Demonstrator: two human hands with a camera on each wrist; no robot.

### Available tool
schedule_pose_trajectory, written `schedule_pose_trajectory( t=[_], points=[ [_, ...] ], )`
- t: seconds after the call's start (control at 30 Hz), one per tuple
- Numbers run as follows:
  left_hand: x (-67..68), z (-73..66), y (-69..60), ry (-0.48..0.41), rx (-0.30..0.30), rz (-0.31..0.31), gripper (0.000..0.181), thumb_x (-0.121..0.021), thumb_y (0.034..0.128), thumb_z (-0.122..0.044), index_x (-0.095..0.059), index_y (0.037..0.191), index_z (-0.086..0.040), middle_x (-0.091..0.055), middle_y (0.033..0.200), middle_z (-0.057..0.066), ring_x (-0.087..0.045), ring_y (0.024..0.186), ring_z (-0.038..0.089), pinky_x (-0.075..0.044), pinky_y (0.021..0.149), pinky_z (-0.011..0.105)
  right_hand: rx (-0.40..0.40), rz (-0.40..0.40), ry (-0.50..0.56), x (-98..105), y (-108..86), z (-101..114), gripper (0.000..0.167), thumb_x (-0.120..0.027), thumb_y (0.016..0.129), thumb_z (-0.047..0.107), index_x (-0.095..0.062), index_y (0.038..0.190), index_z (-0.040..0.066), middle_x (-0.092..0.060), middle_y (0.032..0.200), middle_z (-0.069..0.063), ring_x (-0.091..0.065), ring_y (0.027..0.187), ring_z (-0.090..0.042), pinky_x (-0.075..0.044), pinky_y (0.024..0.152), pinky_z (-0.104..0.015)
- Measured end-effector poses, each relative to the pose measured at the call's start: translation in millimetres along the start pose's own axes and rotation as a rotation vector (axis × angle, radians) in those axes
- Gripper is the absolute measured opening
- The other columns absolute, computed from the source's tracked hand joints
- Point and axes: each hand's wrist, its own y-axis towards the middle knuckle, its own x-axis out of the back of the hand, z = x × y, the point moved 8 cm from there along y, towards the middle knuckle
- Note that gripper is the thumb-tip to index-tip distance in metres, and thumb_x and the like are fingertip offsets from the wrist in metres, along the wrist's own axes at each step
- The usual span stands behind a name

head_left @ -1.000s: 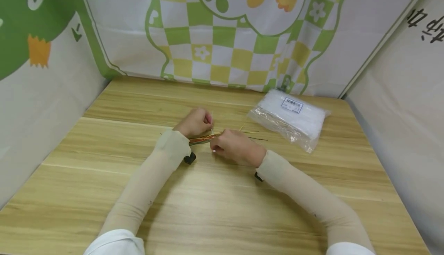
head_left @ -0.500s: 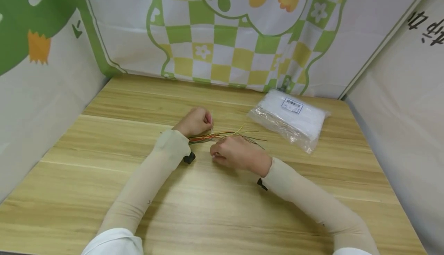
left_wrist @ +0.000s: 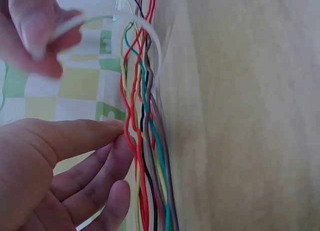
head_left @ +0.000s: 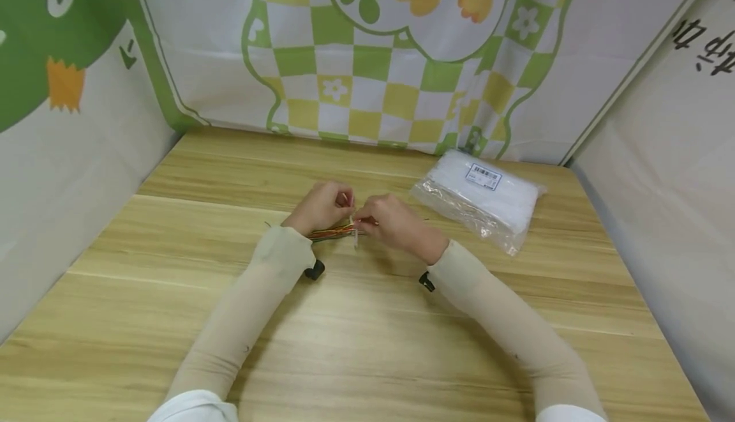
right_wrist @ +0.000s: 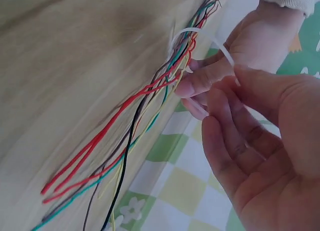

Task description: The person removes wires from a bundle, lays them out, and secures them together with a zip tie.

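Note:
A bundle of thin red, yellow, green, black and grey wires [right_wrist: 131, 107] lies along the tabletop, loosely twisted. A white cable tie [right_wrist: 204, 33] loops up over the bundle. Its near end is pinched between thumb and fingers of my right hand [head_left: 396, 224], which hovers just above the wires. My left hand [head_left: 321, 208] is at the bundle's far side, thumb and fingertips together against the wires. A white strip of the tie comes out from those fingertips in the right wrist view. The left fingers' exact hold is partly hidden by the wires.
A clear plastic bag [head_left: 482, 195] of white contents, with a barcode label, lies at the back right of the wooden table [head_left: 367, 345]. Printed fabric curtains [head_left: 367, 83] stand behind the table and along both sides.
My right hand first drew back toward me below the wires, then moved forward and up over them, bringing the cable tie's end across the bundle. The left hand stays nearly in place.

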Motion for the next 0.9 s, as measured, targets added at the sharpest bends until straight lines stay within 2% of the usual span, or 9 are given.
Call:
schedule_pose_trajectory(
  t=[0.1, 0.2, 0.37, 0.6, 0.9],
  points=[
    [0.2, -1.7, -1.4, 0.006, -0.017, -0.019, 0.009, -0.075, 0.0973, -0.008, -0.07, 0.09, -0.01, -0.078, 0.1, 0.011, -0.075, 0.096, 0.026, -0.06, 0.086, 0.042, -0.08, 0.003, 0.069, 0, 5.7, -8, 0.018, -0.074, 0.099, 0.01, -0.081, 0.113, 0.002, -0.079, 0.094, -0.012, -0.07, 0.076, -0.015, -0.057, 0.067, -0.023],
    [0.6, -2.6, -2.4, 0.007, -0.029, -0.032, 0.007, -0.073, 0.098, -0.007, -0.074, 0.092, -0.009, -0.079, 0.103, 0.011, -0.076, 0.099, 0.027, -0.061, 0.089, 0.044, -0.145, -0.012, 0.155, 0, 9.5, -16, 0.016, -0.074, 0.1, 0.01, -0.082, 0.111, 0.002, -0.081, 0.096, -0.012, -0.072, 0.076, -0.013, -0.057, 0.067, -0.022],
    [1.6, -4.0, -3.6, -0.008, -0.041, -0.036, 0.007, -0.074, 0.0977, -0.006, -0.08, 0.099, -0.01, -0.08, 0.104, 0.009, -0.077, 0.1, 0.026, -0.061, 0.091, 0.044, -0.179, -0.071, 0.232, 3, 11.8, -22, 0.01, -0.074, 0.099, 0.008, -0.081, 0.102, 0.002, -0.082, 0.096, -0.011, -0.078, 0.086, -0.019, -0.062, 0.075, -0.026],
    [1.8, -6.7, -4.8, -0.027, -0.053, -0.032, 0.007, -0.077, 0.0957, -0.004, -0.08, 0.097, -0.011, -0.08, 0.106, 0.009, -0.078, 0.102, 0.027, -0.063, 0.09, 0.044, -0.237, -0.12, 0.268, 2, 10.2, -33, 0.008, -0.074, 0.099, 0.008, -0.08, 0.103, 0.004, -0.081, 0.097, -0.009, -0.078, 0.088, -0.019, -0.062, 0.078, -0.029],
    [3.5, -10.3, -6.8, -0.006, -0.059, -0.044, 0.011, -0.075, 0.0951, -0.001, -0.082, 0.1, -0.009, -0.081, 0.106, 0.01, -0.079, 0.101, 0.028, -0.064, 0.089, 0.043, -0.253, -0.167, 0.267, 2, 9.1, -37, 0.008, -0.074, 0.099, 0.009, -0.08, 0.103, 0.005, -0.081, 0.098, -0.009, -0.079, 0.089, -0.02, -0.063, 0.078, -0.029]
  ],
)
